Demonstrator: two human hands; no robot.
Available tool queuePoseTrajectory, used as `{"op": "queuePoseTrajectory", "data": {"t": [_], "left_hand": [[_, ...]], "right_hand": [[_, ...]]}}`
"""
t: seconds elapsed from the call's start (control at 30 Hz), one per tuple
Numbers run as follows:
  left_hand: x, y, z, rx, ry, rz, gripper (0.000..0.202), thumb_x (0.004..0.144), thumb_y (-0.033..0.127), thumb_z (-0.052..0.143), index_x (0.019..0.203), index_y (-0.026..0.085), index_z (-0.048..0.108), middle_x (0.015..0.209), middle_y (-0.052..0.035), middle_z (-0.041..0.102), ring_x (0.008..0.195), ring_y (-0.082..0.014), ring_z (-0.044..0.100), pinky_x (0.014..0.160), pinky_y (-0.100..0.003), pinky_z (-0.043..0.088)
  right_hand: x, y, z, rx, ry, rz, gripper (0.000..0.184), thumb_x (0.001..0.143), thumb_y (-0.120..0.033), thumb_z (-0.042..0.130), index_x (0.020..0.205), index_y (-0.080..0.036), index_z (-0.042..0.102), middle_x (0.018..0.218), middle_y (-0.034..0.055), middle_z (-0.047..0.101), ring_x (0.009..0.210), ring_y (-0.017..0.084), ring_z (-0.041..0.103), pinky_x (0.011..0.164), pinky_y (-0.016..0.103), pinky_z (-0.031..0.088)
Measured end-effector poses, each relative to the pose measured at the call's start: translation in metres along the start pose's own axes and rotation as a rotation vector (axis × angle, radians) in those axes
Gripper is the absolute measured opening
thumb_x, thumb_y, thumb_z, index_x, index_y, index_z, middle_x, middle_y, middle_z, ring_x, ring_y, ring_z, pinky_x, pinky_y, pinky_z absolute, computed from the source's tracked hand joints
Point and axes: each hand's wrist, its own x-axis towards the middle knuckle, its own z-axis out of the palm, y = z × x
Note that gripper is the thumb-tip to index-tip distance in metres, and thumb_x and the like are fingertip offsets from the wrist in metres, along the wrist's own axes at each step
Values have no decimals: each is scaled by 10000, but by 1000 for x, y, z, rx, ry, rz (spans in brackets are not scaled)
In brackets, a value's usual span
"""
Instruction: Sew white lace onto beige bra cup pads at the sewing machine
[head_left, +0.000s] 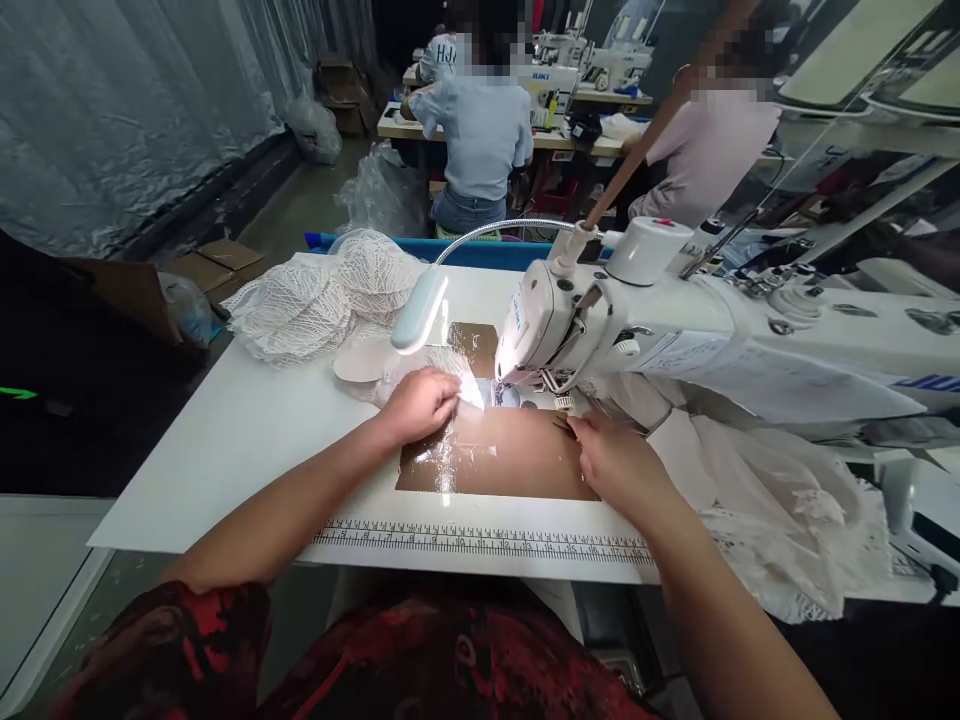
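My left hand (421,404) is closed on the edge of a piece of white lace fabric (469,385), just left of the needle area of a white sewing machine (622,300). The rest of this piece lies beyond my fingers, on the table. On the other side of the needle, my right hand (616,462) is closed around a small dark two-pointed tool (562,424), mostly hidden by the fingers. Its tips lie over a brown, tape-covered sheet (502,455). Beside that hand, pale lace-edged fabric (757,490) spreads to the right.
A pile of white lace pieces (300,305) sits at the table's back left. A small lamp (420,310) hangs over the work on a bent metal neck. A printed ruler (487,545) runs along the front edge. Two people (480,135) sit at machines beyond.
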Motion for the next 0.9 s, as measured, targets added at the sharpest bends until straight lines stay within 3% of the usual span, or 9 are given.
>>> {"op": "queuePoseTrajectory", "data": {"t": [0.1, 0.2, 0.27, 0.43, 0.53, 0.6, 0.67, 0.8, 0.9], "left_hand": [[-16, 27, -10, -188, -236, 225, 185, 836, 138, 538, 857, 188, 715, 1031, -45, 709, 971, -177, 632, 918, -306, 485], [-31, 47, -21, -384, -402, 295, 190, 843, 175, 568, 970, 176, 709, 1127, -96, 673, 1072, -211, 599, 955, -351, 470], [-35, 50, -28, -464, -375, 210, 245, 835, 242, 608, 1059, 182, 684, 1177, -110, 648, 1115, -222, 582, 967, -375, 468], [-26, 24, -35, -408, -52, -139, 480, 773, 365, 667, 1206, 167, 603, 1290, -127, 573, 1211, -261, 515, 1027, -439, 416], [-17, 8, -31, -387, -89, -366, 643, 721, 385, 695, 1294, 143, 530, 1268, -143, 579, 1135, -283, 562, 943, -435, 471], [-14, 4, -25, -463, -134, -425, 649, 702, 341, 703, 1291, 133, 528, 1249, -135, 593, 1111, -270, 577, 936, -405, 472], [-14, 5, -21, -604, -166, -442, 535, 711, 316, 692, 1204, 133, 588, 1203, -115, 617, 1073, -250, 595, 885, -355, 490], [-18, 13, -18, -948, -282, -515, 313, 759, 362, 666, 972, 133, 649, 893, -53, 667, 770, -177, 633, 617, -250, 480], [-20, 17, -18, -1083, -296, -563, 312, 741, 371, 706, 930, 129, 653, 820, -38, 650, 685, -140, 604, 573, -222, 448]], "right_hand": [[0, 3, 8, -48, 15, -31, 414, 853, -66, 414, 1235, -84, 573, 1059, 149, 626, 886, 257, 607, 719, 334, 437], [3, 4, 16, -32, 88, -22, 345, 879, -100, 401, 1140, -101, 627, 966, 131, 648, 844, 255, 612, 681, 335, 429], [4, 6, 19, 13, 143, -2, 299, 900, -139, 397, 1033, -114, 663, 925, 131, 659, 829, 253, 616, 652, 330, 421], [-1, 11, 22, 170, 321, -23, 280, 918, -205, 396, 865, -148, 665, 906, 118, 685, 807, 252, 619, 617, 339, 425], [-9, 10, 19, 290, 504, -132, 249, 924, -226, 405, 941, -159, 644, 983, 109, 693, 905, 243, 624, 764, 361, 470], [-16, 5, 15, 403, 561, -181, 246, 932, -250, 402, 981, -163, 627, 1021, 106, 693, 964, 233, 628, 850, 363, 469], [-20, -3, 11, 574, 513, -175, 254, 943, -281, 389, 982, -172, 615, 1001, 91, 700, 932, 210, 650, 819, 332, 486], [-16, -25, -2, 954, 203, -180, 311, 966, -354, 354, 959, -189, 617, 765, 14, 679, 618, 136, 624, 640, 268, 485], [-1, -37, -11, 1043, 116, -231, 380, 964, -393, 351, 1133, -176, 613, 809, 27, 680, 671, 152, 624, 676, 290, 484]]}}
